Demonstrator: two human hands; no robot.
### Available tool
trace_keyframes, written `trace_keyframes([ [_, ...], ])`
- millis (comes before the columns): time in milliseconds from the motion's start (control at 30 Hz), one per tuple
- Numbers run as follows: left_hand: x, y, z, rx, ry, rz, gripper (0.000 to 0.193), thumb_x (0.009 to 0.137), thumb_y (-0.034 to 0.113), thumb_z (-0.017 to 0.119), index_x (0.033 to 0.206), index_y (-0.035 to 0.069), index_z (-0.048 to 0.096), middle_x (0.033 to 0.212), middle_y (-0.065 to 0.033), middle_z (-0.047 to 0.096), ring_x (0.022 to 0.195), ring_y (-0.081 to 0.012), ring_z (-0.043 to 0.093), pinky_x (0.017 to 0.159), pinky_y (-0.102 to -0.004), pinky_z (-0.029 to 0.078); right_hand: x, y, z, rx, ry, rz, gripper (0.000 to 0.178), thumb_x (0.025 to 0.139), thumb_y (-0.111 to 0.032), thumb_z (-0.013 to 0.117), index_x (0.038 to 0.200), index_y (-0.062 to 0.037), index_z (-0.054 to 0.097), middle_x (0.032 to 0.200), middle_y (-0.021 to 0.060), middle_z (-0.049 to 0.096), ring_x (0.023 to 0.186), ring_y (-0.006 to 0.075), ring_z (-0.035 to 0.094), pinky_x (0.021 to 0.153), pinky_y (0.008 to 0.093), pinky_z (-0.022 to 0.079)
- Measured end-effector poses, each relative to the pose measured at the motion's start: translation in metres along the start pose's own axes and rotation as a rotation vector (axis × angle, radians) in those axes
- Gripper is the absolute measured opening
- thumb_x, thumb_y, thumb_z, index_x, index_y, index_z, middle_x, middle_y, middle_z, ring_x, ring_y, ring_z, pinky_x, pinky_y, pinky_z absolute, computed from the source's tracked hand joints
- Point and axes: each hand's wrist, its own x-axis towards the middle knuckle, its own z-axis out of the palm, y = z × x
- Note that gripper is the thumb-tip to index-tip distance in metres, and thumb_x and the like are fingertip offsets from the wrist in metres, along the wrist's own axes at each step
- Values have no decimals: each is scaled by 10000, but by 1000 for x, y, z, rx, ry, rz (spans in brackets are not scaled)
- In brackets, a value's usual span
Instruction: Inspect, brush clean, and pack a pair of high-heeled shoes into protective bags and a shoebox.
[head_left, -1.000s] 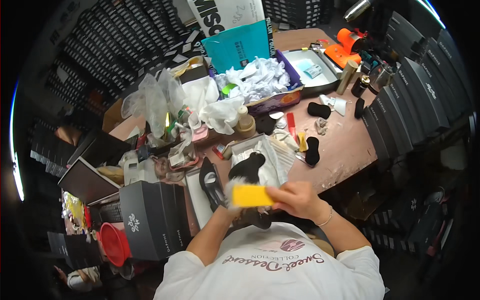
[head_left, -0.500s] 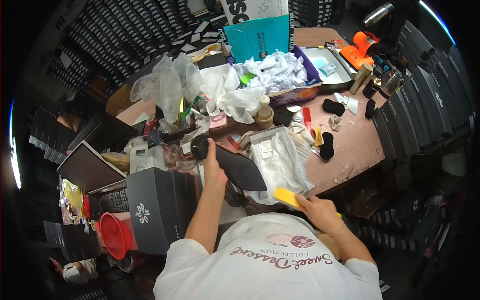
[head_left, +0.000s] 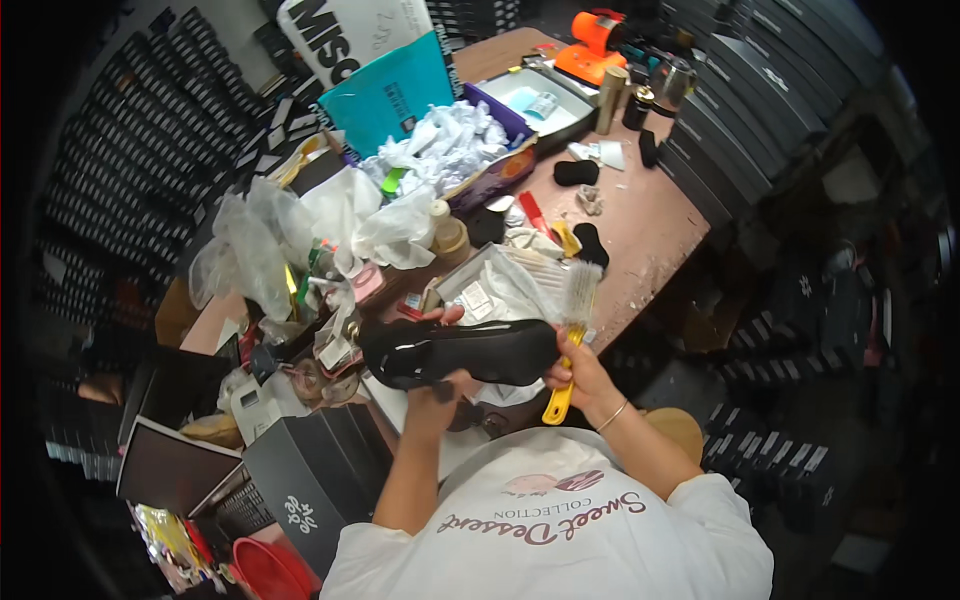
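Observation:
A black shoe (head_left: 480, 352) lies sideways across both hands in front of my chest, its glossy part at the left. My left hand (head_left: 440, 398) is closed around that left part, with fingers showing above and below it. At the shoe's right end, my right hand (head_left: 585, 380) grips a brush (head_left: 577, 330) with a yellow handle and pale bristles. The bristles point up and away from me. Fingers of my right hand are also against the shoe's end. Beyond the shoe, an open grey box (head_left: 440, 290) holds white tissue paper and a small white card.
A purple box (head_left: 520, 158) of crumpled paper stands at the back, with clear plastic bags (head_left: 240, 250) to its left. A bottle (head_left: 448, 235) stands behind the grey box. Dark shoeboxes (head_left: 310, 490) are at the lower left; more are stacked at the far right.
The shoe has turned from slanting to nearly level. My right hand has moved up to its right end, and the brush has swung upright. The view has turned and shifted right.

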Motion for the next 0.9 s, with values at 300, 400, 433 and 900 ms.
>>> trace_keyframes([
  [300, 4, -28, 5, -576, -540, -1130, 947, 836, 668, 572, 1510, 85, 253, 1490, -230, 348, 1299, -387, 466, 1037, -518, 426, 24, -84, 3, -677, -124, 108, 286, 940, -310, 642, 1099, -83, 571, 730, -31, 544, 463, 19, 399, 392, 173, 285],
  [400, 7, -44, 27, -681, -494, -1113, 993, 817, 769, 475, 1493, 68, 283, 1431, -258, 405, 1158, -400, 575, 949, -502, 502, 32, -93, 12, -989, 33, 46, 467, 895, -354, 693, 1189, -19, 552, 729, -29, 533, 532, 45, 447, 437, 208, 333],
  [433, 5, -53, 25, -703, -413, -1107, 985, 817, 763, 487, 1485, 63, 300, 1406, -261, 428, 1105, -390, 607, 927, -482, 522, 34, -95, 2, -1105, 2, -149, 494, 899, -345, 689, 1232, -13, 539, 731, -24, 539, 550, 52, 462, 456, 216, 355],
  [900, -22, -23, 46, 116, -457, -561, 1046, 697, -63, 686, 1553, 97, 107, 1284, -141, 525, 1000, -168, 603, 789, -281, 515, -38, -183, -12, -2385, 75, -936, 431, 845, -228, 652, 1269, -161, 618, 600, 31, 500, 491, 216, 550, 439, 330, 444],
])
